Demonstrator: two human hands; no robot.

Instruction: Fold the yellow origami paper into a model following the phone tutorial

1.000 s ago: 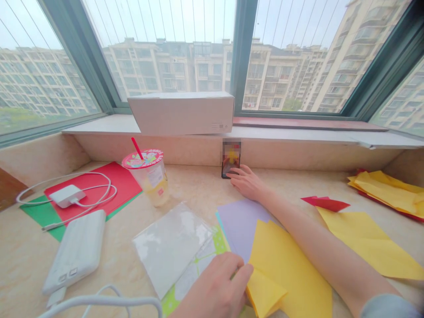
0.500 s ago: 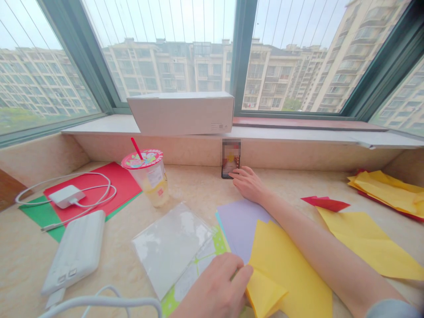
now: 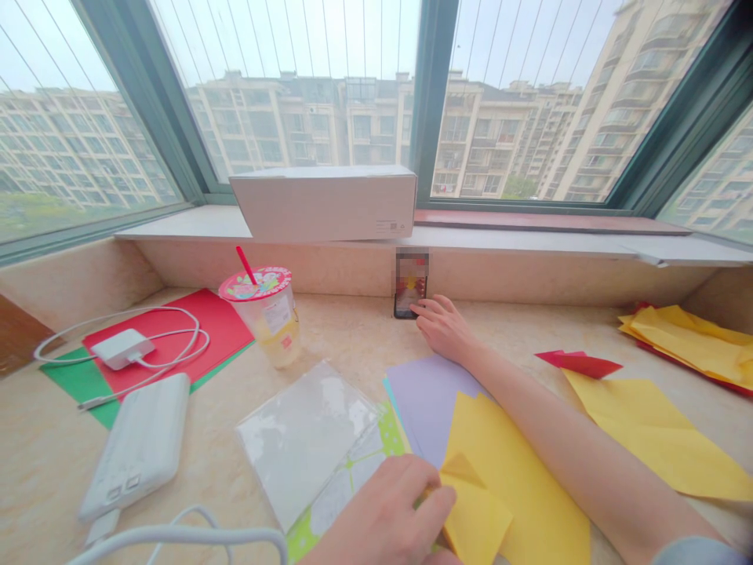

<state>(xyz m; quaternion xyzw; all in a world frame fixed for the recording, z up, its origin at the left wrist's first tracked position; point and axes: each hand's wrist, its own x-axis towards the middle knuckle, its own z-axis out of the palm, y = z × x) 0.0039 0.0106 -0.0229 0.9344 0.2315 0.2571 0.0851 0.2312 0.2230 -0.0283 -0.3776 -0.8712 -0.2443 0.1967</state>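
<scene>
Left hand [image 3: 393,506] pinching folded yellow paper [image 3: 481,508], corner rightward, right hand [image 3: 447,329] spread by phone [image 3: 405,304] — long axis upright

The left fingers [image 3: 438,508] hide part of the folded yellow paper [image 3: 481,514]; pixelation blurs the upper phone [image 3: 411,282].

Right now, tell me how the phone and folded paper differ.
The phone has a dark frame; the folded paper is yellow. The phone stands on end near the back wall, while the folded paper is nearer the camera. The left hand pinches the folded paper; the right hand is at the phone. Each has a hand at it.
</scene>
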